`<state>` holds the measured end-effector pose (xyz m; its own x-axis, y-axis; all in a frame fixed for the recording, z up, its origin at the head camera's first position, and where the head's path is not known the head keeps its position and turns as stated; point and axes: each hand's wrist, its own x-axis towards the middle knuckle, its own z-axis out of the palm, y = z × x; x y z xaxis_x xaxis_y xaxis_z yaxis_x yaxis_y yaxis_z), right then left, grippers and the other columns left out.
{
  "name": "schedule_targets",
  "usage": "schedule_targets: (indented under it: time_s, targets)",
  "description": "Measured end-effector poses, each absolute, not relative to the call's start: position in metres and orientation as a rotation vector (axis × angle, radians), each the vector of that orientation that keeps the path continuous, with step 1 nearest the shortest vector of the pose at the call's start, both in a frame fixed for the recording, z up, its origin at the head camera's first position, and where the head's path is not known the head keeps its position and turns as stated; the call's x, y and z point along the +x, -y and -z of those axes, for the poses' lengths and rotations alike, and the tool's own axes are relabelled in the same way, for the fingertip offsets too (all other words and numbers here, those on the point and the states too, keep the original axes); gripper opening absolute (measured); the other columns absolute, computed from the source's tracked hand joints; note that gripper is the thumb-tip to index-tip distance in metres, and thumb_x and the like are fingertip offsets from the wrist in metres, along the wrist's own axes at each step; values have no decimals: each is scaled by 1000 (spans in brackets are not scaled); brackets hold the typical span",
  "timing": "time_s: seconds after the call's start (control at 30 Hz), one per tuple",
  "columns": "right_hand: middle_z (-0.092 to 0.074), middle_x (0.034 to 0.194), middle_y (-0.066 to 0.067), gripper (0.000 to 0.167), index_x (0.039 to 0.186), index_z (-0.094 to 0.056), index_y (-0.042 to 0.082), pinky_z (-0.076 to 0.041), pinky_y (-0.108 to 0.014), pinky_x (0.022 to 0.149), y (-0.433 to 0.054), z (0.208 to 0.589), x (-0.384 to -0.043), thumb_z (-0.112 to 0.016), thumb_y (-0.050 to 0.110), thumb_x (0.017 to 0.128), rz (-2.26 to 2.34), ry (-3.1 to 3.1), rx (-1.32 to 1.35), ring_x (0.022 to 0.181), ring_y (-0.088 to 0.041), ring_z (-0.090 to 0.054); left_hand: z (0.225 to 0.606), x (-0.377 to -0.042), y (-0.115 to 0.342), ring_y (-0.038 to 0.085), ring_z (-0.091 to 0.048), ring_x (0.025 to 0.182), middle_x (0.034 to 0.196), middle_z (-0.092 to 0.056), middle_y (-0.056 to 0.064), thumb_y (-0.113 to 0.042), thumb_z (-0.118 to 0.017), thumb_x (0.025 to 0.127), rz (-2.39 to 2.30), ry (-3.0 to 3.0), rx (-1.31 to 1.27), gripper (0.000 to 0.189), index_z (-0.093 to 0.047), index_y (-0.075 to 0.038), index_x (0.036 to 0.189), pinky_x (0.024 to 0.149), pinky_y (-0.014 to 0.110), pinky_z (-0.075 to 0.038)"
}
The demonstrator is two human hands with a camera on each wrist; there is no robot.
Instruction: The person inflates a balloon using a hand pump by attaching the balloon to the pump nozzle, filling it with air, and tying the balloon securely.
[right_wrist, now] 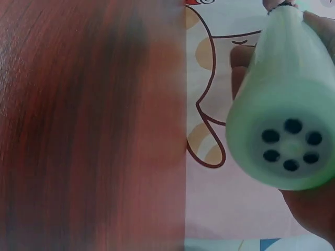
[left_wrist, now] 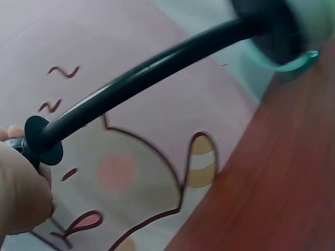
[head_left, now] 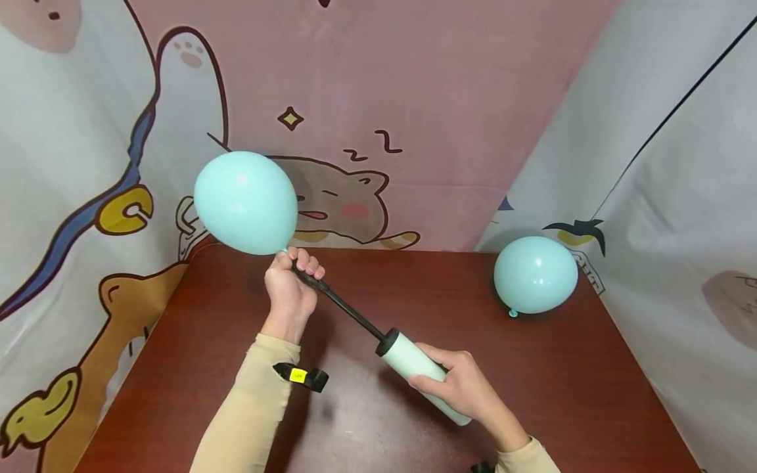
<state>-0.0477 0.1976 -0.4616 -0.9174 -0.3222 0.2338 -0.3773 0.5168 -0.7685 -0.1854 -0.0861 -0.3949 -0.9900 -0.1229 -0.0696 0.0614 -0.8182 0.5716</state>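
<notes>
In the head view a hand balloon pump slants across the middle, its black rod (head_left: 355, 314) drawn well out of the pale green barrel (head_left: 414, 362). My left hand (head_left: 290, 286) grips the black nozzle end of the pump, fingers curled round it. Just above those fingers stands an inflated light blue balloon (head_left: 245, 202), its neck right at the nozzle and partly hidden by the hand. Lower right, my right hand (head_left: 464, 387) is wrapped round the barrel. The barrel's end cap (right_wrist: 291, 146), with a ring of several dark holes, faces the right wrist camera.
A second light blue balloon (head_left: 535, 274), tied at its neck, lies at the table's back right corner. The reddish-brown table (head_left: 378, 282) meets a cartoon-printed cloth (head_left: 449, 131) behind, with more cloth at both sides.
</notes>
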Motion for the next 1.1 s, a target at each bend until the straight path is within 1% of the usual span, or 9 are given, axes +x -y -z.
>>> schedule_targets:
  time_s: [0.13,0.23,0.37,0.47,0.57,0.63,0.73,0.9,1.1]
  targets:
    - [-77,104,-3,43,126,-73,11,-53,-24,63,-199,459,-50,-85,19,84,-1341,2665,668,76,-1,-63,394,-185,88,12,-34,52,57,-37,-3,-8,-16,107,2892,889,165,41,-36,-16,72,51,24,-30]
    - [-77,108,-6,45,126,-73,9,-53,-24,64,-193,455,-56,-85,20,84,-1298,2672,674,78,-2,-64,402,-180,75,12,-34,52,58,-37,-4,-7,-18,106,2902,913,163,40,-36,-16,72,51,24,-30]
    - [-77,104,-4,44,126,-73,11,-52,-24,63,-179,453,-65,-84,22,85,-1288,2684,623,75,-4,-63,417,-168,45,11,-35,52,59,-38,-5,-9,-22,107,2916,986,155,36,-37,-17,74,51,24,-31]
    - [-77,101,-3,43,126,-74,12,-52,-23,63,-170,453,-71,-84,22,85,-1301,2676,578,72,-4,-62,423,-158,29,11,-36,54,60,-38,-5,-16,-21,111,2925,1058,151,37,-37,-16,78,52,24,-32]
    - [-77,100,-3,43,125,-74,11,-52,-24,63,-165,454,-72,-85,22,85,-1322,2659,565,72,-4,-62,425,-153,23,11,-36,54,60,-38,-5,-16,-20,111,2929,1087,156,36,-37,-16,79,52,24,-33]
    - [-77,100,-3,43,125,-74,11,-53,-24,64,-164,455,-72,-85,22,85,-1345,2648,567,73,-4,-62,425,-153,24,11,-37,53,59,-38,-5,-13,-21,109,2920,1092,161,35,-37,-16,77,51,25,-33]
    - [-77,100,-4,43,125,-74,11,-53,-25,64,-167,457,-69,-85,23,85,-1361,2653,568,73,-4,-63,422,-156,31,11,-37,52,58,-38,-4,-7,-22,104,2905,1107,163,33,-37,-16,75,51,26,-34]
    - [-77,107,-5,45,127,-73,13,-53,-24,65,-183,461,-60,-85,25,85,-1356,2710,579,77,-3,-64,413,-170,57,12,-37,52,57,-39,-4,-3,-20,100,2856,1035,197,33,-37,-16,74,50,26,-34]
    - [-77,112,-4,46,130,-72,13,-55,-26,66,-204,463,-52,-84,24,87,-1441,2714,653,80,-3,-67,405,-181,83,11,-35,52,58,-38,-4,-5,-17,103,2823,968,212,34,-35,-16,76,50,24,-30]
